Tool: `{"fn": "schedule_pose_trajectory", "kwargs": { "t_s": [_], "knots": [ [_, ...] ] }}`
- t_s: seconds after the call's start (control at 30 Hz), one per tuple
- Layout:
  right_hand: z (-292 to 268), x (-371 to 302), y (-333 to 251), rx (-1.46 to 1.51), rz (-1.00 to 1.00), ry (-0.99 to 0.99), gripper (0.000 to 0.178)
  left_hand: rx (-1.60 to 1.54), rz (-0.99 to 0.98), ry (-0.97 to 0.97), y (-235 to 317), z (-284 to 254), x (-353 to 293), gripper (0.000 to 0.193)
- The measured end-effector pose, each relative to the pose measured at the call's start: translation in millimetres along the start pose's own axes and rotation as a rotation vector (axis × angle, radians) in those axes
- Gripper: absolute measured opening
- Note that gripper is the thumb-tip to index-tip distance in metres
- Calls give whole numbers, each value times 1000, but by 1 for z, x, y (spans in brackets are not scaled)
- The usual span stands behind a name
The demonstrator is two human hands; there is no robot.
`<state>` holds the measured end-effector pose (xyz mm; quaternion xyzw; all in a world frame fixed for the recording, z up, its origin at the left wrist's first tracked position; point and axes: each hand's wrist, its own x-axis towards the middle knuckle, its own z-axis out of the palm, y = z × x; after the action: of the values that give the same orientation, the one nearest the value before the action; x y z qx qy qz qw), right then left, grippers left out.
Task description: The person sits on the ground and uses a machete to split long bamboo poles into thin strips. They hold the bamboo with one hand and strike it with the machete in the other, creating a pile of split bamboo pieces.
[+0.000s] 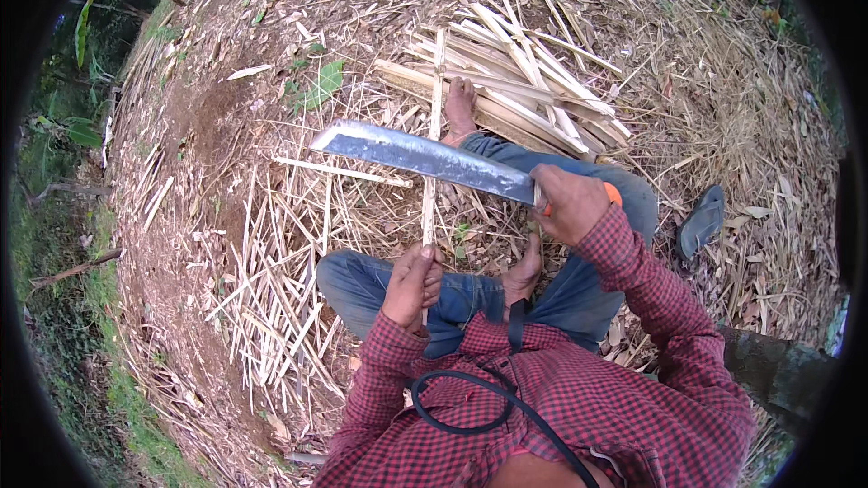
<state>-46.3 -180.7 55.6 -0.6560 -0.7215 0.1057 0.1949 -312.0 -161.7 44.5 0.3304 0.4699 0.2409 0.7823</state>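
My right hand [571, 203] is closed around the orange handle of a machete [452, 165]. Its long grey blade points left and lies across the view of a pale split-wood strip [429, 215]; whether metal and wood touch I cannot tell. My left hand [414, 286] grips the near end of that strip, thumb on top. From there the strip runs away from me, its far end over a pile of split wood pieces [551, 95]. One bare foot [460, 107] rests against this pile.
Many thin strips [280, 280] lie scattered on the ground to the left. A dark sandal [701, 221] is at the right, above a log [778, 370]. My bent legs in jeans [624, 194] frame the work area. A black cord [466, 430] loops over my chest.
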Motion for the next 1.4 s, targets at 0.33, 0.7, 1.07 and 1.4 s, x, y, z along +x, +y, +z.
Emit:
{"fn": "schedule_pose_trajectory", "kwargs": {
  "t_s": [0.33, 0.7, 1.07, 1.4],
  "knots": [
    [32, -10, -1, 6, -215, 8, 28, -82, -18, -90, 6, 20, -10, 19],
    [17, 24, 32, -88, -213, 116, 28, -81, -48, -141, 14, 20, -37, 20],
    [-27, 37, 61, -115, 163, 83, 33, 9, -99, -8, -2, 3, -57, 23],
    [7, 6, -7, -145, -298, 40, 34, 430, 243, 120, 2, 16, -33, 22]
  ]
}}
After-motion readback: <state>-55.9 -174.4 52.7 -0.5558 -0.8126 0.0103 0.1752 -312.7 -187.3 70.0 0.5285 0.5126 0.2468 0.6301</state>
